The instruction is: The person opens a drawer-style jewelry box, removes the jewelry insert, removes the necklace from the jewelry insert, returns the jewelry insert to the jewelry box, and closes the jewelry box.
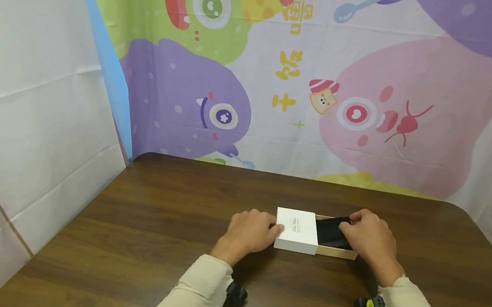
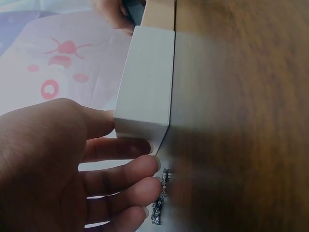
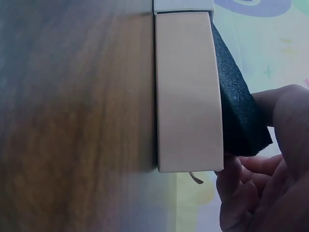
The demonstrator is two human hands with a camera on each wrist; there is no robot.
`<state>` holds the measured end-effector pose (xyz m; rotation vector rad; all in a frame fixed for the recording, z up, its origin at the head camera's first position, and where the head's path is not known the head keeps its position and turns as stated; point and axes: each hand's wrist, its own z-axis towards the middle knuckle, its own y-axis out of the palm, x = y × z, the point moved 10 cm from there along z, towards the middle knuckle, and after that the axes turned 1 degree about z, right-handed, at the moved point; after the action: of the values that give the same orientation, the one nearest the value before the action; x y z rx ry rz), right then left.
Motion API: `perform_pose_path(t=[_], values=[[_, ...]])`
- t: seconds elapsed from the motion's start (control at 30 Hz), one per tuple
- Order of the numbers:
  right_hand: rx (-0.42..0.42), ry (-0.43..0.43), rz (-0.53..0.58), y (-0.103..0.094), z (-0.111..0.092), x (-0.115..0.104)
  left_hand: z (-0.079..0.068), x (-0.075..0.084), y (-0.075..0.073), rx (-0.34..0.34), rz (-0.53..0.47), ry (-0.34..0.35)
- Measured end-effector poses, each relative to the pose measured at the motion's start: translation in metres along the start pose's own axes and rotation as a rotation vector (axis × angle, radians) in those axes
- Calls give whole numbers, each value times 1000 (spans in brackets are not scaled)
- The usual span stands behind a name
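Observation:
A small box lies on the table, its white sleeve point(image 1: 297, 230) printed with fine dark lettering. Out of the sleeve's right side sticks a tan drawer point(image 3: 189, 92). My left hand point(image 1: 251, 231) holds the sleeve's left end, the thumb on its top edge and the fingers against the end face. In the drawer, a black foam sheet point(image 1: 333, 232) is tilted, its right end raised above the drawer wall. My right hand point(image 1: 371, 240) pinches that raised end between thumb and fingers. A small ribbon tab point(image 3: 196, 179) shows at the drawer's outer end.
The box rests on a brown wood-grain table point(image 1: 124, 241). Behind the table hangs a cloth point(image 1: 284, 143) with cartoon monsters. White panels point(image 1: 39, 72) stand at the left and right. A black camera band point(image 1: 235, 293) sits at each wrist.

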<state>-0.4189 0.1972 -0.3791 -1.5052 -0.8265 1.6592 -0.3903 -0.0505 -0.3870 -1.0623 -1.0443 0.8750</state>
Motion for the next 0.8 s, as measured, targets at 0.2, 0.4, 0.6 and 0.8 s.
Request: perform_pose_path(t=[0.2,0.4,0.6,0.8], values=[[-6,14,-6,-1,1,2,1,0,0,6,0,6],[-12,17,1,0,2,3,3,-2,-1,7,1,1],[-16,20,-17,0,1,4,3,0,0,0,2,-1],[-19,14,-19,1,1,6,2,0,2,-5,4,-11]])
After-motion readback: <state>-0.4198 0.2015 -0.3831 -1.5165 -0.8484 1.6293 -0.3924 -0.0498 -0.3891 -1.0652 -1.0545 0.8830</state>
